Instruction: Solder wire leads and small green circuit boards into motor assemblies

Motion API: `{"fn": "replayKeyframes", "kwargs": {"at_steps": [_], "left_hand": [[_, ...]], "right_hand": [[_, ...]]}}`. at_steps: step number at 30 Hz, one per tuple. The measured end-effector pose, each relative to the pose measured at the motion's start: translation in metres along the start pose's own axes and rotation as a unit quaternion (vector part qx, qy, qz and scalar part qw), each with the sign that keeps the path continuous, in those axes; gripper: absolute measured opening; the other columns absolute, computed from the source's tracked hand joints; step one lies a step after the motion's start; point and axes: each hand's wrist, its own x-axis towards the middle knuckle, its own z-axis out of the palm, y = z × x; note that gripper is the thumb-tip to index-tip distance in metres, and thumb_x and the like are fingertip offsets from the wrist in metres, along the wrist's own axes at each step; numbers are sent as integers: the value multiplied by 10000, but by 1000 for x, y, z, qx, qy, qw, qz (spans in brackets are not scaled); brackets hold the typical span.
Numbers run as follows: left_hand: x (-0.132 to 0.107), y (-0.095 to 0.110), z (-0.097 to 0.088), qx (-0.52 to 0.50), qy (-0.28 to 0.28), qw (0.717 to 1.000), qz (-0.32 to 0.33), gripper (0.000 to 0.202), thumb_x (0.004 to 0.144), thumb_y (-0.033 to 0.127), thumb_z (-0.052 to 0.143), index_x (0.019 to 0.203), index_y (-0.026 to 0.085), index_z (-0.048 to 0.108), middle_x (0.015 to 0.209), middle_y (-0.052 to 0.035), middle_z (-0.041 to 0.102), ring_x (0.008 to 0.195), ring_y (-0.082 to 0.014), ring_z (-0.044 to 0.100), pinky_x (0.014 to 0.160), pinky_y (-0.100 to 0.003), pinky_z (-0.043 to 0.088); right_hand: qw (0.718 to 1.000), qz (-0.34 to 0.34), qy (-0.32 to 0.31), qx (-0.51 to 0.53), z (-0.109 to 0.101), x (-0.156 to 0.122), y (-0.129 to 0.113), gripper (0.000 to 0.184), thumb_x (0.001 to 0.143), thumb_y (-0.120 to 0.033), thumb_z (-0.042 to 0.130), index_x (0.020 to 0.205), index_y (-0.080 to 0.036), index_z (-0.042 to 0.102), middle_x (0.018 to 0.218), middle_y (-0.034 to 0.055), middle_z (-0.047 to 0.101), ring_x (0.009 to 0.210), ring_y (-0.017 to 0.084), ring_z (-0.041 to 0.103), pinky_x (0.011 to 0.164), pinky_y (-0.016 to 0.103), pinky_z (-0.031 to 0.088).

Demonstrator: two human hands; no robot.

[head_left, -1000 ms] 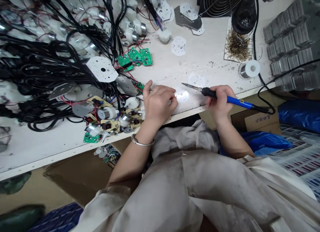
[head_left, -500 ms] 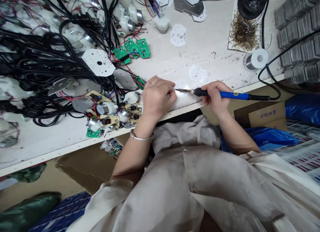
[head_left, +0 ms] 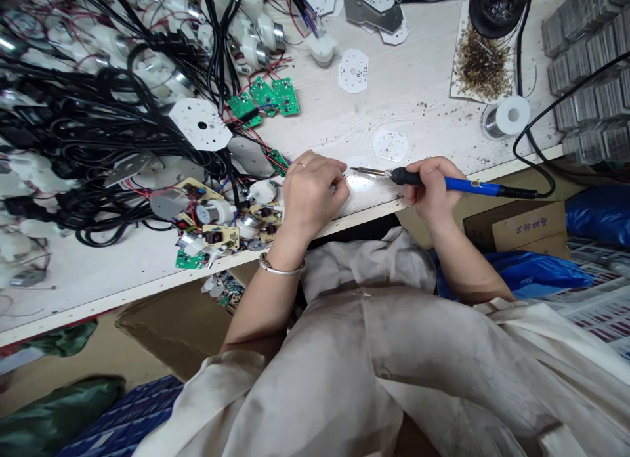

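My right hand point(head_left: 433, 189) grips a blue-handled soldering iron point(head_left: 457, 185), its metal tip pointing left over a small round white LED board point(head_left: 361, 180) near the bench's front edge. My left hand point(head_left: 311, 193) rests beside that board with fingers curled in a pinch; something thin shows at the fingertips, too small to name. The iron's tip sits just right of those fingertips. A second round white board point(head_left: 390, 144) lies a little farther back.
A tangle of black cables point(head_left: 73, 122) with white motors fills the left of the white bench point(head_left: 418, 102). Green circuit boards point(head_left: 266, 97), a solder spool point(head_left: 509, 115), a tray of brown scraps point(head_left: 480, 63) and grey stacked parts point(head_left: 585, 83) surround the work spot.
The iron's tip came down and left from mid-air to the small white board beside my left fingertips. The view shifted slightly upward.
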Motion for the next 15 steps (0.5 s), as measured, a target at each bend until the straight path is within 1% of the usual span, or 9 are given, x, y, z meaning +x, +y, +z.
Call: {"fn": "replayKeyframes", "kwargs": {"at_steps": [2,4,5,7,8,10,12,13,15], "left_hand": [[0,2,-1,4,-5,1000,-8,172,868,161,571,716,227,615,971,-5,790,947,-215,706,1071,-473,510],[0,3,-2,8,-7,1000,-13,184,871,166,563,708,233,616,962,-1,790,945,-214,710,1074,-470,512],[0,4,-2,8,-6,1000,-13,188,870,166,558,706,233,620,955,-1,790,944,-215,712,1071,-467,516],[0,3,-1,7,-3,1000,-12,189,866,167,555,705,230,632,947,-4,791,940,-218,714,1058,-461,523],[1,2,0,9,-2,1000,-10,186,865,170,556,708,228,638,950,-7,793,940,-220,714,1053,-459,526],[3,0,3,16,-2,1000,-8,177,869,182,558,724,222,650,962,-16,797,938,-227,713,1056,-465,525],[4,1,5,38,-9,999,-10,148,867,187,561,774,217,672,975,-27,795,954,-237,711,1102,-499,500],[3,4,5,56,-16,998,-12,134,862,182,565,808,214,683,975,-34,791,965,-241,709,1133,-520,478],[0,15,6,103,-37,994,-15,140,858,160,570,881,206,700,981,-47,781,1000,-245,706,1206,-555,414]], "right_hand": [[1000,-15,11,-2,0,0,2,439,891,-662,628,773,-242,666,473,-92,500,323,70,434,315,210,314],[999,-26,12,-18,0,-2,3,434,908,-657,605,789,-243,653,474,-95,497,324,75,446,329,217,349],[999,-30,14,-28,1,-2,3,423,924,-648,588,812,-244,650,484,-94,509,335,81,472,349,224,386],[998,-41,12,-48,2,-5,1,373,953,-610,567,916,-249,656,564,-80,601,406,100,576,435,251,501],[997,-47,3,-58,2,-6,0,340,963,-582,567,1001,-256,657,647,-63,670,484,116,653,515,273,568],[993,-66,-39,-87,5,-8,-1,341,978,-532,569,1198,-277,623,869,-19,770,750,160,779,738,332,656],[981,-108,-92,-134,7,-9,-2,399,980,-500,571,1317,-286,572,1071,27,783,1007,200,785,921,393,653],[970,-141,-113,-164,7,-10,-2,409,979,-488,569,1335,-285,567,1132,49,773,1084,216,767,961,413,643],[938,-211,-149,-231,4,-12,-1,399,965,-454,590,1326,-284,586,1197,85,759,1110,236,754,969,429,642]]}}
